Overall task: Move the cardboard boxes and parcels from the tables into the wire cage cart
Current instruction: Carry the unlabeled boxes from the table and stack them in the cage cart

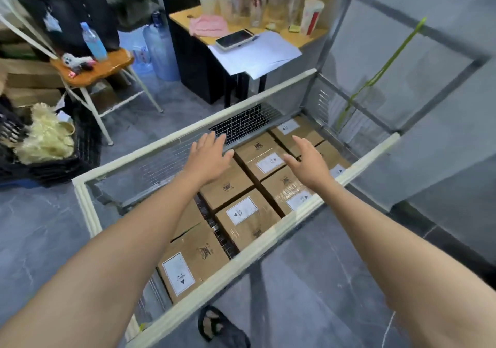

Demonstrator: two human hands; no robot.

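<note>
Both hands empty: left hand (208, 157) and right hand (308, 163) were held flat, fingers spread, palms down, and gripped nothing. Below them, cardboard boxes (249, 221) sat packed side by side inside the wire cage cart (161, 142), white labels (242, 210) facing up. Judged: stiff, taped, square-edged, probably light enough for one person. Best hold is a palm on each opposite side, fingers under the bottom edges. Glossy tape may be slick.

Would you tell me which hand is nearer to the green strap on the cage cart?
Right. The right hand is open above the cardboard boxes, on the green strap's side; the left hand is farther off, beside the opposite wire wall.
</note>
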